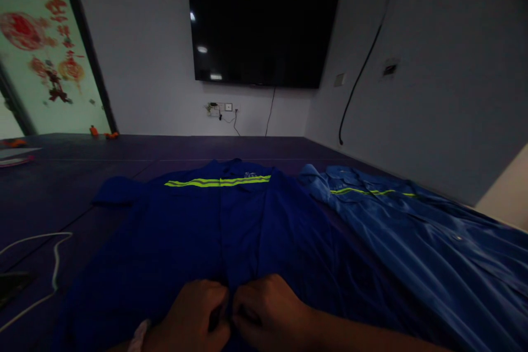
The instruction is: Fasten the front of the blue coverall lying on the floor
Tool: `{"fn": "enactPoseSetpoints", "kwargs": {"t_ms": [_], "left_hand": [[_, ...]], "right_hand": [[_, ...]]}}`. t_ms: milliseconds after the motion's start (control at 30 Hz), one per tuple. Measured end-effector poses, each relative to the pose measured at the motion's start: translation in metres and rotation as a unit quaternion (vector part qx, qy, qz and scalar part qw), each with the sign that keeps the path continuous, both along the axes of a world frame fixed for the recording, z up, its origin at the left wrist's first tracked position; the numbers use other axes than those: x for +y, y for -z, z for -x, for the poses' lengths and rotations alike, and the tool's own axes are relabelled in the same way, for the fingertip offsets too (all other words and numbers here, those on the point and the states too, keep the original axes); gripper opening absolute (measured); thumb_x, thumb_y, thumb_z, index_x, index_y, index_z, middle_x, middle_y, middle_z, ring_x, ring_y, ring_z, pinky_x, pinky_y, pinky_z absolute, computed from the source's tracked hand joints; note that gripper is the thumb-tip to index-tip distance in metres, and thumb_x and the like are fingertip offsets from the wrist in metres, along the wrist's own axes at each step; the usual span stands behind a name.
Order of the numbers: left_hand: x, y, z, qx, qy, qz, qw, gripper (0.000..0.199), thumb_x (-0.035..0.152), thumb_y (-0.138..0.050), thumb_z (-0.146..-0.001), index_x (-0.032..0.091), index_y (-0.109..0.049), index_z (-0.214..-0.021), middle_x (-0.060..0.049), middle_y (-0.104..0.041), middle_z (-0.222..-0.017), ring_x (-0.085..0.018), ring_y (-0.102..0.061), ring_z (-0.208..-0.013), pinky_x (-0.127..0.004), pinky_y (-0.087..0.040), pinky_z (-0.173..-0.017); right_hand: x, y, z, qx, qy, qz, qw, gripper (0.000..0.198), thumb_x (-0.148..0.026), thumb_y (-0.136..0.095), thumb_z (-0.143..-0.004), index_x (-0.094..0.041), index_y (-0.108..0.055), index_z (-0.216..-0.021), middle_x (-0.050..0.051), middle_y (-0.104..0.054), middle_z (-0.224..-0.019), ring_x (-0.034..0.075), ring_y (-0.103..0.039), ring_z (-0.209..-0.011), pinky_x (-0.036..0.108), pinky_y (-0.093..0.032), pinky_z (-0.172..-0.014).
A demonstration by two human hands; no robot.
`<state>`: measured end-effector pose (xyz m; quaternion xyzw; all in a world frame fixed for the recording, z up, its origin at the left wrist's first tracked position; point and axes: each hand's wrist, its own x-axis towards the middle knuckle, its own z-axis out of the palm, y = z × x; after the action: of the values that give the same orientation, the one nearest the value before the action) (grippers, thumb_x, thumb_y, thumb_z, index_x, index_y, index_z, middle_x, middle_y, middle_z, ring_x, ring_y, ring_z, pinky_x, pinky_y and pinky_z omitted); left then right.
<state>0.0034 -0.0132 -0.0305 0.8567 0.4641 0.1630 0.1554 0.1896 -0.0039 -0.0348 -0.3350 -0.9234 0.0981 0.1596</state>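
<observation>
A dark blue work shirt (pixel 181 225) with a yellow-green reflective stripe across its chest lies spread on the purple mat. My left hand (pixel 198 311) and my right hand (pixel 268 308) meet near its lower front, on either side of the middle placket. Both have their fingers curled into a pinch on the shirt's front edges. The dim light hides the fingertips and the cloth between them. A pale band circles my left wrist.
To the right lies a lighter blue work garment (pixel 391 220) with a similar stripe. A white cable (pixel 55 264) and a dark flat device (pixel 14 286) are at the left. Small orange objects (pixel 94 131) stand near the glass door. A television (pixel 262 30) hangs on the wall.
</observation>
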Motion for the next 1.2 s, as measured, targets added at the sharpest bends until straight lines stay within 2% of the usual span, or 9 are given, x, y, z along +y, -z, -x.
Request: {"fn": "enactPoseSetpoints", "kwargs": {"t_ms": [333, 533, 700, 1200], "left_hand": [[-0.0015, 0.0012, -0.0005, -0.002, -0.009, -0.009, 1.000, 0.011, 0.017, -0.047, -0.072, 0.019, -0.058, -0.074, -0.003, -0.061, -0.076, -0.015, -0.052, -0.071, -0.024, -0.041, -0.070], [0.0003, -0.0006, -0.0007, -0.002, 0.022, 0.009, 1.000, 0.012, 0.017, -0.046, -0.073, 0.018, -0.058, -0.073, -0.003, -0.061, -0.073, -0.014, -0.051, -0.067, -0.024, -0.040, -0.067], [-0.0022, -0.0013, -0.0010, 0.006, -0.005, -0.001, 1.000, 0.011, 0.017, -0.047, -0.072, 0.018, -0.058, -0.073, -0.003, -0.061, -0.076, -0.014, -0.051, -0.070, -0.024, -0.040, -0.070], [-0.0025, -0.0013, -0.0014, 0.006, 0.003, 0.000, 1.000, 0.013, 0.020, -0.046, -0.075, 0.018, -0.058, -0.074, -0.003, -0.061, -0.075, -0.014, -0.050, -0.068, -0.024, -0.040, -0.067]], "right_hand": [[0.0008, -0.0017, -0.0002, -0.015, 0.000, 0.002, 1.000, 0.010, -0.020, -0.053, -0.075, -0.018, -0.061, -0.080, -0.001, -0.068, -0.073, 0.011, -0.061, -0.061, 0.020, -0.032, -0.049], [0.0007, -0.0008, -0.0019, -0.015, 0.007, 0.014, 1.000, 0.011, -0.021, -0.053, -0.076, -0.018, -0.061, -0.082, -0.001, -0.067, -0.073, 0.010, -0.060, -0.060, 0.020, -0.032, -0.050], [0.0010, -0.0001, -0.0017, -0.017, 0.000, 0.003, 1.000, 0.011, -0.022, -0.051, -0.077, -0.019, -0.061, -0.082, -0.001, -0.068, -0.075, 0.010, -0.060, -0.062, 0.020, -0.032, -0.051], [0.0002, -0.0032, 0.0000, -0.028, 0.003, -0.001, 1.000, 0.009, -0.021, -0.053, -0.075, -0.018, -0.061, -0.079, -0.001, -0.067, -0.071, 0.011, -0.060, -0.060, 0.020, -0.031, -0.049]]}}
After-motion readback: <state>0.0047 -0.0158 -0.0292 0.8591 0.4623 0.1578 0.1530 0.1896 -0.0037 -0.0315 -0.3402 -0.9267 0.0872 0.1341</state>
